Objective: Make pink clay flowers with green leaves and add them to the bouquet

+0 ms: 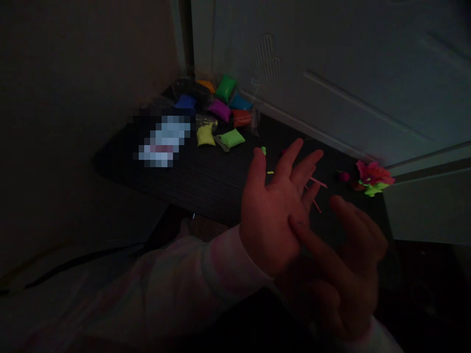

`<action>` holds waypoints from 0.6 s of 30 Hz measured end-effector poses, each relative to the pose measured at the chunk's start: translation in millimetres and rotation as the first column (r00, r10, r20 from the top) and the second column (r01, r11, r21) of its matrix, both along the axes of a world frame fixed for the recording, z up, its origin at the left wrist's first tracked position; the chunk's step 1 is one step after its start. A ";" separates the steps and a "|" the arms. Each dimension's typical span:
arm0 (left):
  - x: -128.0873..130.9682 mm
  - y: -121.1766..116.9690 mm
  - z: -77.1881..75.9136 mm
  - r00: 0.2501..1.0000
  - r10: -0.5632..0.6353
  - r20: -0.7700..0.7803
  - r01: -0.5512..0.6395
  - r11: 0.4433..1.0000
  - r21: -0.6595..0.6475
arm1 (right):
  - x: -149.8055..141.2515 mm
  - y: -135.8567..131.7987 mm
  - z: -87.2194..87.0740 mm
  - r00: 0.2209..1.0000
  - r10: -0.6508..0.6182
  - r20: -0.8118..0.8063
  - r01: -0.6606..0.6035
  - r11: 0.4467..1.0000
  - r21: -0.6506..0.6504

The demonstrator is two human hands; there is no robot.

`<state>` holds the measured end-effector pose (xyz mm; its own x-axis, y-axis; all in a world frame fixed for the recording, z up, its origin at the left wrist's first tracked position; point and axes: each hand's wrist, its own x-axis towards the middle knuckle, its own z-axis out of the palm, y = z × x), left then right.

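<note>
While bare L hand (274, 211), palm up, has fingers spread & bare R hand (353, 279), fingers loosely parted, pts at it, neither visibly gripping, thin pink strip (320, 183) lies approx sideways just beyond nearer L fingers

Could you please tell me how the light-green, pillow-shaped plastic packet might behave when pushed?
The light-green packet probably won't roll, as it lies flat; its pillowed shape suggests it may give, and its clear film edge could crumple.

Left hand (274, 220) was splayed, palm bared. Right hand (351, 269) touched that palm, fingertip only. Coloured packets (220, 111) lay on dark worktop (206, 184).
</note>
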<state>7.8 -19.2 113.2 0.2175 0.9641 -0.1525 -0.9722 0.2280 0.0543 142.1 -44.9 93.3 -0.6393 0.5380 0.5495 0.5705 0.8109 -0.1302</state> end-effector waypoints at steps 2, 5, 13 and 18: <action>0.3 0.2 -0.1 1.000 0.008 -0.003 -0.008 1.000 -0.008 | 0.5 0.1 -0.7 1.000 -0.012 0.006 0.012 1.000 0.001; 1.0 0.4 -1.4 1.000 0.008 -0.014 -0.008 1.000 -0.022 | 0.1 -0.2 -0.8 1.000 -0.013 0.021 0.013 1.000 0.004; -0.2 0.0 -4.9 0.999 -0.026 0.019 0.025 0.999 0.032 | 6.6 -5.5 -1.5 0.998 -0.046 -0.048 0.039 0.989 -0.142; -1.6 -0.1 -4.0 0.999 -0.034 0.040 0.032 0.998 0.054 | 7.9 -5.9 -3.1 0.995 -0.066 -0.069 0.052 0.980 -0.191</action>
<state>6.2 -19.3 109.2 0.2545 0.9628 -0.0910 -0.9658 0.2579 0.0273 150.0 -50.8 90.3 -0.5643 0.6721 0.4794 0.5995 0.7329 -0.3218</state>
